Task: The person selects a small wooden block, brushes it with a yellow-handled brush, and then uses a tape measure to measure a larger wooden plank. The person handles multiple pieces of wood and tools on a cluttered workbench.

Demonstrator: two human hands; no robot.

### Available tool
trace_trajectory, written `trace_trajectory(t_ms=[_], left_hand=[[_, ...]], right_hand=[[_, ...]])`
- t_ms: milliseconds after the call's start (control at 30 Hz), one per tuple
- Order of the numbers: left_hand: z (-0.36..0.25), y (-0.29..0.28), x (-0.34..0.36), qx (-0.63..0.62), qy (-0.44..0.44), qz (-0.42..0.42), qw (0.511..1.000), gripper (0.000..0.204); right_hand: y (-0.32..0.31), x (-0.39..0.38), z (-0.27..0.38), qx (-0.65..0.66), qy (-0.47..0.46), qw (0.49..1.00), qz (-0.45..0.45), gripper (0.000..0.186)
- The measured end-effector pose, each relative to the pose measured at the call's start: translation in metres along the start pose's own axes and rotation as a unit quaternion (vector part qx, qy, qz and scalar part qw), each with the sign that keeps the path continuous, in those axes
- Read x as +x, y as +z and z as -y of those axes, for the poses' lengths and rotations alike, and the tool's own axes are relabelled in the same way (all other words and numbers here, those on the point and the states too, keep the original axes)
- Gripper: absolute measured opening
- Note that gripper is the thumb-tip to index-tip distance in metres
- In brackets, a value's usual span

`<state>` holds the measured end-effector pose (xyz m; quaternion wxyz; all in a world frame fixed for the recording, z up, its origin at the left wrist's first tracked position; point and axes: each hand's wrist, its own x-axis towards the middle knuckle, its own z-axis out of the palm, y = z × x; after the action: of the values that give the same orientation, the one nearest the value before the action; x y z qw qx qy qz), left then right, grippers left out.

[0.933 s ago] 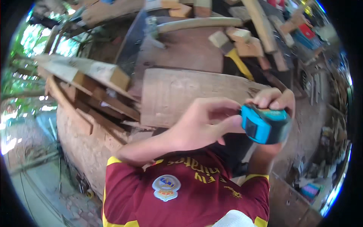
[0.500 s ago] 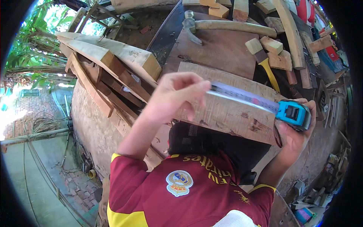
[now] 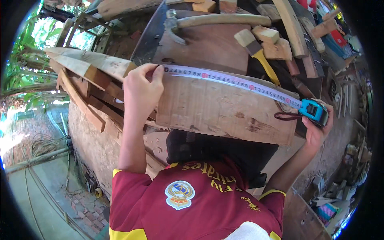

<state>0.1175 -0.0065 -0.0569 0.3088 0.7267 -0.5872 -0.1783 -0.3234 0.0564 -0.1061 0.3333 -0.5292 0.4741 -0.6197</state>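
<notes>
A wooden board (image 3: 216, 108) lies across in front of me, its grain running lengthwise. Along its far edge stretches the white blade of a tape measure (image 3: 315, 112), whose case is blue and black. My left hand (image 3: 142, 86) pinches the blade's end at the board's far left corner. The case sits in my right hand (image 3: 320, 128), just past the board's right end, with the fingers wrapped behind it. From the case a dark wrist strap (image 3: 287, 116) hangs over the board's right end.
Beyond the board lie a claw hammer (image 3: 220, 20), a yellow-handled paintbrush (image 3: 264, 64) and small wood blocks (image 3: 277, 49). A long curved timber (image 3: 291, 28) lies at the far right. To the left stands a frame of angled planks (image 3: 92, 70).
My left hand has moved left to the board's corner, drawing out much more blade. The tape now lies along the board's far edge, and the view has shifted a little.
</notes>
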Motion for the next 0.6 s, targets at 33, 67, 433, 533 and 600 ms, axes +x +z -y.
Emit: trace_trajectory(t_ms=[33, 67, 433, 533, 600], left_hand=[[-0.002, 0.002, -0.001, 0.039, 0.037, -0.007, 0.999, 0.023], [-0.005, 0.008, -0.001, 0.071, 0.078, -0.013, 0.994, 0.024], [0.004, 0.009, -0.002, 0.109, 0.07, -0.013, 0.991, 0.027], [-0.004, 0.005, -0.002, 0.095, 0.028, 0.007, 0.995, 0.027], [-0.002, 0.004, -0.002, 0.087, 0.023, 0.011, 0.996, 0.027]], right_hand=[[-0.003, -0.004, 0.001, -0.011, 0.018, 0.999, -0.027, 0.064], [-0.007, -0.009, -0.003, -0.017, 0.033, 0.998, -0.049, 0.065], [0.009, 0.012, -0.004, -0.013, 0.019, 0.999, -0.046, 0.07], [0.025, 0.016, 0.003, -0.053, -0.019, 0.993, -0.101, 0.062], [0.027, 0.017, -0.004, -0.064, -0.054, 0.989, -0.124, 0.06]])
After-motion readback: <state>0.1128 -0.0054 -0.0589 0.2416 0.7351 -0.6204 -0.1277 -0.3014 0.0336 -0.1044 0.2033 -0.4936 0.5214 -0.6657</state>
